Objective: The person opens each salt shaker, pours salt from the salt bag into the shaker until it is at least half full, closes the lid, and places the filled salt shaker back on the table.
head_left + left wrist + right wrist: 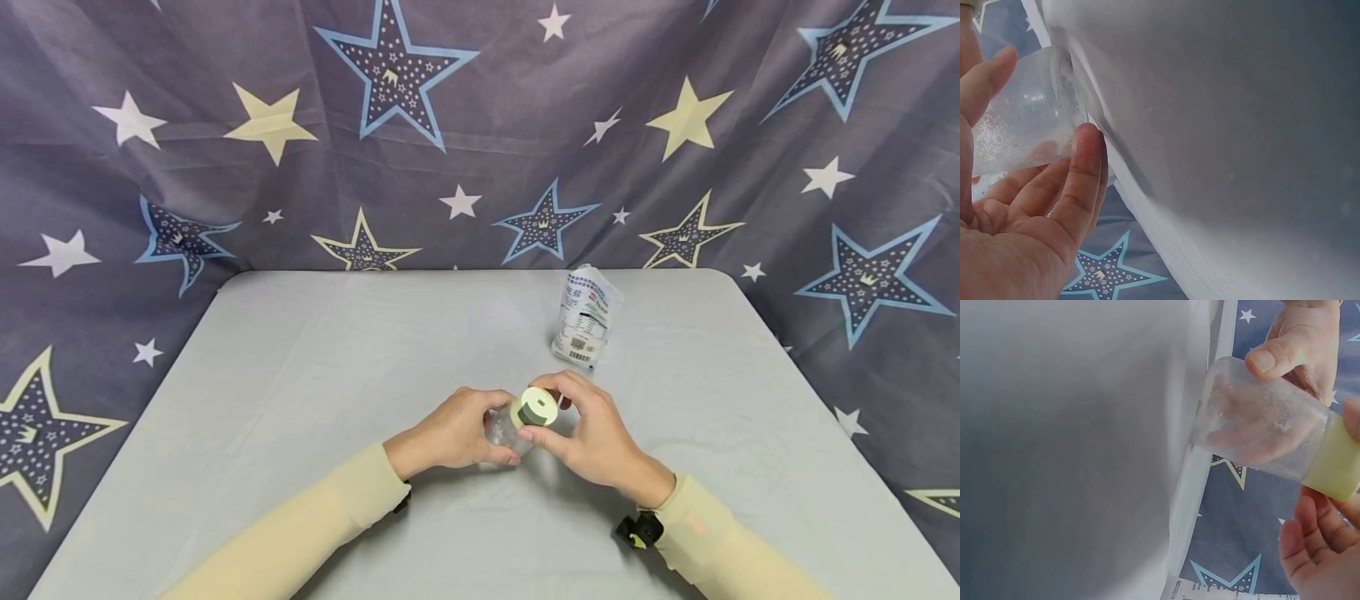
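A clear seasoning bottle [504,430] with a pale yellow-green cap [542,405] stands tilted between both hands, its base close to the table. My left hand [463,429] grips the bottle's body, thumb on one side and fingers on the other. With thumb and fingertips my right hand [592,429] holds the cap, which sits on the bottle's neck. White grains cling to the inside of the transparent wall [1019,119] in the left wrist view. The right wrist view shows the cap [1335,459] between the right thumb and fingers.
A white printed plastic bag [583,321] with a barcode stands behind the right hand, near the table's back edge. The table [337,350] has a light grey cover. A dark curtain [480,125] with stars hangs behind it.
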Demonstrator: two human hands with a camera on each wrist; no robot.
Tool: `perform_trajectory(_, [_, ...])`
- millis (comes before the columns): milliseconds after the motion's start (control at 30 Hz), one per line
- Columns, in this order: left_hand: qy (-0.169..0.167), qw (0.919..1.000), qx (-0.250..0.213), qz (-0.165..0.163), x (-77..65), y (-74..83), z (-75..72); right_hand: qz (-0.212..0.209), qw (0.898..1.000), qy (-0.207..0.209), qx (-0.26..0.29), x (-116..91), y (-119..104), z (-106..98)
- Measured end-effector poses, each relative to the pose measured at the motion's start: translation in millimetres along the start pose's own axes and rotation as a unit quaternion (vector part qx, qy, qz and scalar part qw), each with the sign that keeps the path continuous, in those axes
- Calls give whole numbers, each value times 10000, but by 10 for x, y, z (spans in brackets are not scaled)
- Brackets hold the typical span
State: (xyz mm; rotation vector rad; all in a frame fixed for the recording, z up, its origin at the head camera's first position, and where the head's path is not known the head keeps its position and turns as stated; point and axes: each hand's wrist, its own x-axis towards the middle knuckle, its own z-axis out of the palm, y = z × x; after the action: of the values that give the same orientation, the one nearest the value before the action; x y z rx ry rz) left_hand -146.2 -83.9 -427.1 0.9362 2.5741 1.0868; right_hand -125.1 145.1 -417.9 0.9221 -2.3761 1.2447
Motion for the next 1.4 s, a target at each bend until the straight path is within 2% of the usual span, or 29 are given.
perform_trajectory(500, [-76, 10000, -5, -39, 9, 11, -7, -114, 9981, -547, 275, 10, 27, -47])
perform_trajectory(967, [-42, 10000, 28, 0, 0, 21, -8, -231, 9916, -1160, 519, -2, 5, -94])
perform_trajectory(1167, [-51, 9999, 94, -18, -1, 21, -8, -229, 9927, -1093, 456, -9, -6, -92])
perform_trajectory(1400, [-27, 9999, 144, 37, 3, 19, -4, -27, 9984, -563, 45, -11, -20, -69])
